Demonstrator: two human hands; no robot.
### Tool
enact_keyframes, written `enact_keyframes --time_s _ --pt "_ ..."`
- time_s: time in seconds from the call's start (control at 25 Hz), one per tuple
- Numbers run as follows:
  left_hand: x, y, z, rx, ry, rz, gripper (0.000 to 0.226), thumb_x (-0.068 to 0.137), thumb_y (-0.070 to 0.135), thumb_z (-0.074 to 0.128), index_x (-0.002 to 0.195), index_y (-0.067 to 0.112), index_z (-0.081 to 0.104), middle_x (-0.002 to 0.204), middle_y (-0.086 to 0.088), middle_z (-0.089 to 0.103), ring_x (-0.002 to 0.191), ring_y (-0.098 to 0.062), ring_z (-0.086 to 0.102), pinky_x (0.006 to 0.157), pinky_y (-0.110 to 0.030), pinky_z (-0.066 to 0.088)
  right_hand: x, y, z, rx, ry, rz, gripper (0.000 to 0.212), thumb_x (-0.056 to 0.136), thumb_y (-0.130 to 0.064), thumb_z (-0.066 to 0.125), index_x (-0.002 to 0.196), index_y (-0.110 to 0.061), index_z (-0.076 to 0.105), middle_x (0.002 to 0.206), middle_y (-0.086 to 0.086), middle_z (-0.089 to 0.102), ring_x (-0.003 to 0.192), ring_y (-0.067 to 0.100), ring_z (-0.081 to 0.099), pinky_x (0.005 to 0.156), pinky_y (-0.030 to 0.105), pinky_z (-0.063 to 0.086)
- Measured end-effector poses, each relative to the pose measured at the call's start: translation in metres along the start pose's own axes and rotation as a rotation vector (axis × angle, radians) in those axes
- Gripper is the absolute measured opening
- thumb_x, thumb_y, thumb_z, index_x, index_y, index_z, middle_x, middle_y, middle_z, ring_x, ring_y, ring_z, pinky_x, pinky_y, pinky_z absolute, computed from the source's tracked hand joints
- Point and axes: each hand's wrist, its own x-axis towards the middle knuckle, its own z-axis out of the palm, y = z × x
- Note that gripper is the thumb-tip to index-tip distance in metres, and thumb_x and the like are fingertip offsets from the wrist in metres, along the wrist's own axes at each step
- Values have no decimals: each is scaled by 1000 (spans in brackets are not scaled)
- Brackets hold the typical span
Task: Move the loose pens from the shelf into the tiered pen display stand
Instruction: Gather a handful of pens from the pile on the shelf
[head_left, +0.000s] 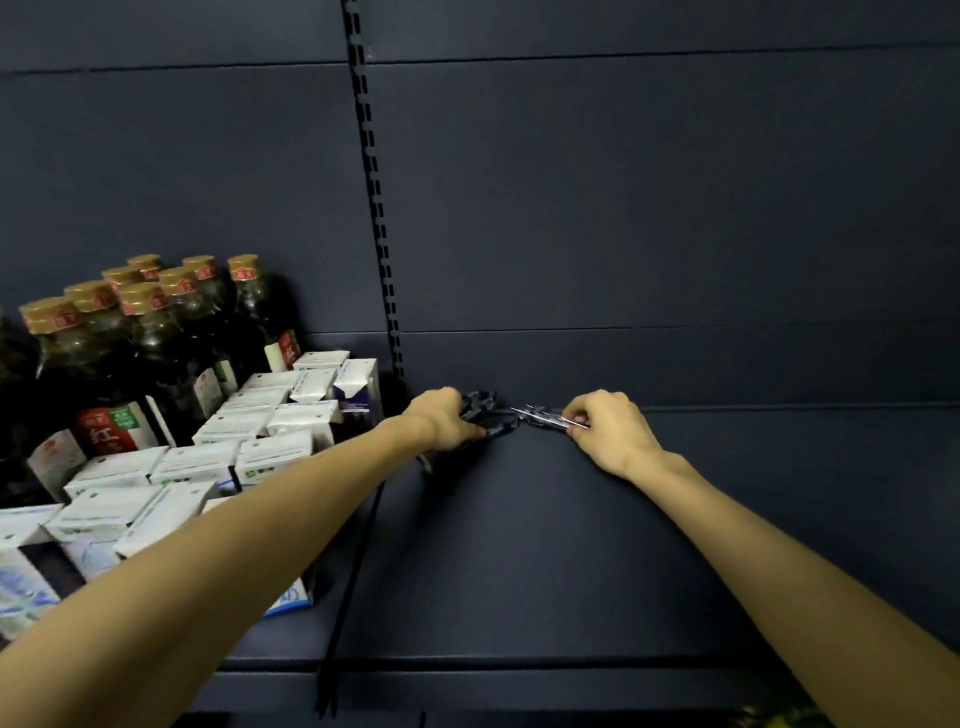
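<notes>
Both my arms reach to the back of a dark shelf (545, 545). My left hand (441, 421) grips a dark, patterned object (485, 410) at the shelf's rear, which may be the pen display stand; its shape is hard to make out. My right hand (608, 431) pinches a few thin silvery pens (545, 417) by one end, with their other ends pointing left at the dark object and almost touching it. The pens lie nearly flat, just above the shelf surface.
White cartons (260, 421) fill the shelf's left side, with dark bottles (156, 332) with tan caps behind them. A slotted upright (376, 208) runs up the back panel. A dark divider rail (353, 587) separates the cartons from the shelf section where my hands work.
</notes>
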Motion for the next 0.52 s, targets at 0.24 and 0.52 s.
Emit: enact_keyframes --time_s 0.24,0.52 --pt "8 22 12 134 -88 72 33 90 40 74 103 11 64 106 -10 69 93 -29 65 76 -35 51 -19 20 -5 103 52 74 17 90 -15 68 99 -26 77 89 -7 70 91 19 68 82 31 55" --pt "-16 17 -46 169 -2 50 26 93 35 65 92 9 62 93 -10 65 86 -30 62 71 -31 45 -16 2 0 358 76 57 17 87 -13 78 104 -18 79 93 -4 73 90 9 68 83 21 51"
